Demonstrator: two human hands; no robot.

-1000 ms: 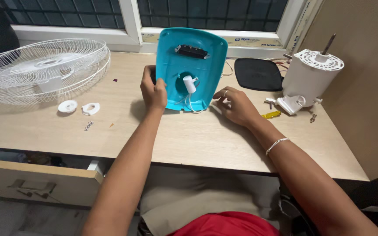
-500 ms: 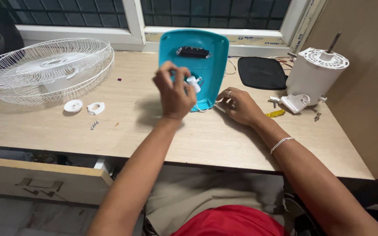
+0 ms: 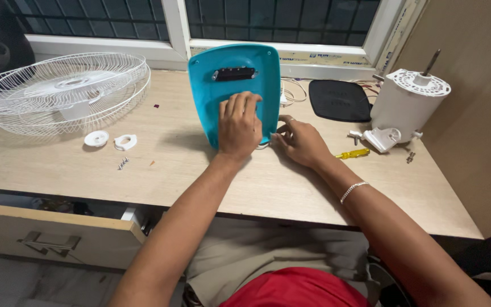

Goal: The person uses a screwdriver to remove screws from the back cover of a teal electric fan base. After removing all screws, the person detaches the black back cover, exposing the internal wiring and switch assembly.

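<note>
A teal plastic fan cover (image 3: 234,59) stands tilted on the wooden desk (image 3: 268,182), its inner side toward me, with a black switch block (image 3: 234,74) near its top. My left hand (image 3: 238,125) lies over the cover's middle, fingers curled on it and hiding the small white part there. My right hand (image 3: 299,142) grips the cover's lower right edge, where thin white wires (image 3: 291,91) come out behind it. A bracelet is on my right wrist.
A white wire fan grille (image 3: 63,91) lies at the left, with two white rings (image 3: 96,138) and screws (image 3: 123,164) in front of it. A white motor housing (image 3: 407,102), a black pad (image 3: 339,99) and a yellow screwdriver (image 3: 354,153) are at the right. A drawer (image 3: 52,233) stands open below.
My left hand left the cover's left edge, reached across and now covers the white part in its middle. The cover shifted left. My right hand moved up to the cover's lower right edge.
</note>
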